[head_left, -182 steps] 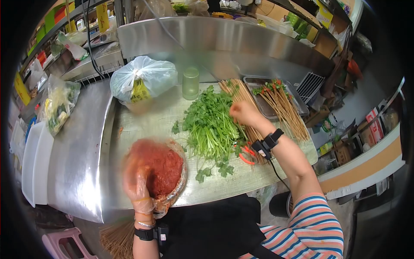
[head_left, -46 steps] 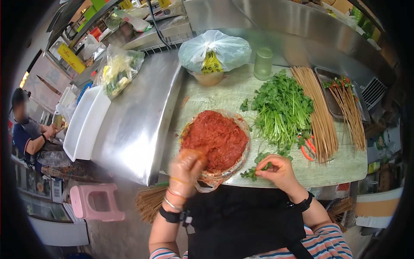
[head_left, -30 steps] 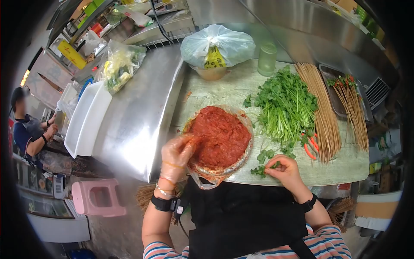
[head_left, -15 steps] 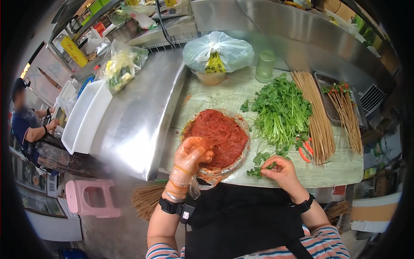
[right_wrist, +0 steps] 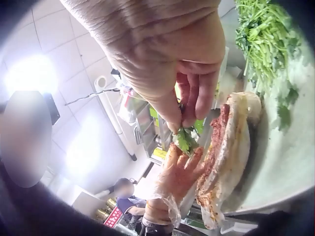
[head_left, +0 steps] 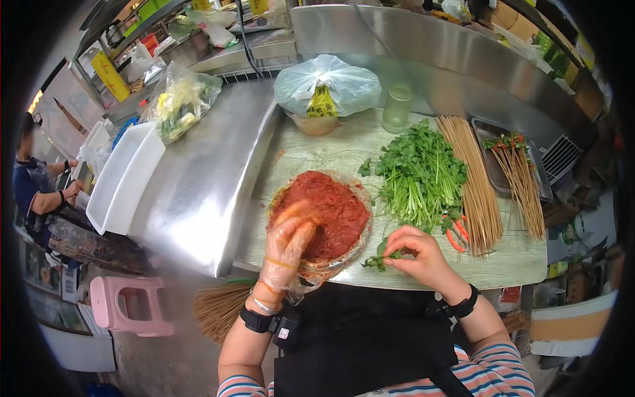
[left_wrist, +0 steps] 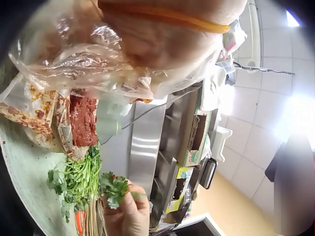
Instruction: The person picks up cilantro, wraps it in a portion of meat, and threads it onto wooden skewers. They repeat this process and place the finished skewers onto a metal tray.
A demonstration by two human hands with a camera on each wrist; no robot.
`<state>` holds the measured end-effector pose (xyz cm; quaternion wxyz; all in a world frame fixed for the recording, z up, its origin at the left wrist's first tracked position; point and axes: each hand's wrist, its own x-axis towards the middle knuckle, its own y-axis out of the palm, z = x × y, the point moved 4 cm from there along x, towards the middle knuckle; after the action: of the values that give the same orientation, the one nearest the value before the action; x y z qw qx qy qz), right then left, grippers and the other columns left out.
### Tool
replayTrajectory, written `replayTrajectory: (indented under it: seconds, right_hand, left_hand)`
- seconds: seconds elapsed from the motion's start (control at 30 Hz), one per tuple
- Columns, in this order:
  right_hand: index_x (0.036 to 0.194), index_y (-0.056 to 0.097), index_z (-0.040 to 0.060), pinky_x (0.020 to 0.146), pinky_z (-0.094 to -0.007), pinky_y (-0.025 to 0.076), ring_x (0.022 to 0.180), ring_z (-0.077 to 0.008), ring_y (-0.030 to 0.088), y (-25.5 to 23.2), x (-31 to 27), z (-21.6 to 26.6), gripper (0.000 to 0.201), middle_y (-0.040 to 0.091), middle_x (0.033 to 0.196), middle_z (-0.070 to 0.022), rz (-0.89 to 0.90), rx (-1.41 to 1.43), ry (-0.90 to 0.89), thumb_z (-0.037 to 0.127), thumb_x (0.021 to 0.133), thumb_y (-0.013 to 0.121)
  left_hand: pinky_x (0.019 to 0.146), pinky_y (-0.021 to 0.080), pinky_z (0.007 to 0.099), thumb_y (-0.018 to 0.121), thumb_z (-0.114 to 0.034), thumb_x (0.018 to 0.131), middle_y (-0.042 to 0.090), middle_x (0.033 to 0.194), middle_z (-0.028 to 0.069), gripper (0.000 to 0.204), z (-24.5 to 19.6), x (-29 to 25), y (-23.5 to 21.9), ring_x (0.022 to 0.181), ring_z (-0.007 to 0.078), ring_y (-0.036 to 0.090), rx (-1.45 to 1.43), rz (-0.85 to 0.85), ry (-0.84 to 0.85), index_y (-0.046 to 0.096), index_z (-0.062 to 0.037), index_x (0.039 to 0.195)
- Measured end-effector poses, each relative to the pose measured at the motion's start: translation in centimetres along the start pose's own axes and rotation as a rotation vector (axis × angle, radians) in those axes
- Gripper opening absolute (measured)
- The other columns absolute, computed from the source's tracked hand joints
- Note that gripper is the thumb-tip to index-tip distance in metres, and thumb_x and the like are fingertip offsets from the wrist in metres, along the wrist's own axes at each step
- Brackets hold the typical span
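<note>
A clear-gloved left hand [head_left: 287, 246] is over the left side of a bowl of red minced meat [head_left: 334, 212]; its reddened fingers, blurred, reach over the meat. In the right wrist view the gloved left hand [right_wrist: 177, 177] shows its fingers loosely extended; whether meat lies in the palm is hidden. The bare right hand [head_left: 420, 257] pinches a small leafy herb sprig [head_left: 375, 262] between thumb and fingertips, right of the bowl. That sprig [right_wrist: 186, 141] hangs below the fingertips in the right wrist view. A pile of green herbs [head_left: 423, 175] lies behind the right hand.
Right of the herbs lie orange-handled scissors [head_left: 456, 235], a row of wooden sticks [head_left: 473, 188] and a metal tray [head_left: 544, 182] with herb-tipped sticks. Behind stand a bagged container [head_left: 327, 86] and a green glass [head_left: 397, 109]. A person [head_left: 40, 188] is at far left.
The left hand's fingers, more curled half a second ago, now extend over the meat. The right hand keeps its pinch on the sprig. The head view has shifted slightly.
</note>
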<state>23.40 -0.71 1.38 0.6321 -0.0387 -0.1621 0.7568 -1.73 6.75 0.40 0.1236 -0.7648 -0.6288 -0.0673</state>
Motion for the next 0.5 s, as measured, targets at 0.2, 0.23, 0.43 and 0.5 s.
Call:
replayTrajectory:
  seconds: [0.2,0.23,0.43,0.5]
  right_hand:
    - [0.087,0.066,0.0044,0.067,-0.0256,0.047,0.08,-0.0146,0.06,-0.1,2.4,2.8,0.014,0.063,0.086,-0.0037,0.095,-0.069,-0.099,0.005,0.076,0.075]
    - [0.087,0.066,0.0044,0.067,-0.0261,0.047,0.08,-0.0152,0.06,0.0,2.8,3.0,0.014,0.063,0.086,-0.004,0.096,-0.074,-0.108,0.005,0.076,0.075]
    - [0.086,0.066,0.0041,0.071,-0.0285,0.048,0.083,-0.0196,0.061,0.6,3.9,3.4,0.016,0.063,0.089,-0.0055,0.158,-0.064,-0.219,0.002,0.073,0.074]
    - [0.086,0.066,0.0039,0.073,-0.0292,0.049,0.084,-0.0199,0.061,0.9,4.1,3.4,0.016,0.063,0.089,-0.0057,0.172,-0.072,-0.243,0.002,0.073,0.074]
  left_hand:
    - [0.068,0.049,0.023,0.061,-0.01,0.091,0.065,0.088,0.003,0.016,-1.3,-0.1,0.6,0.074,0.0099,0.06,-0.138,-0.036,-0.156,0.068,0.0036,0.097]
    - [0.067,0.049,0.023,0.061,-0.01,0.092,0.065,0.086,0.0026,0.017,-0.9,-0.1,0.5,0.073,0.0094,0.059,-0.135,-0.036,-0.192,0.068,0.0039,0.097]
    - [0.068,0.05,0.0235,0.058,-0.013,0.094,0.065,0.088,0.0043,0.021,1.0,-0.7,1.2,0.074,0.0089,0.059,-0.299,-0.03,-0.297,0.064,0.005,0.102]
    - [0.07,0.051,0.0235,0.056,-0.014,0.095,0.065,0.091,0.0053,0.023,0.3,-0.8,2.0,0.077,0.0092,0.06,-0.31,-0.024,-0.317,0.061,0.0047,0.106]
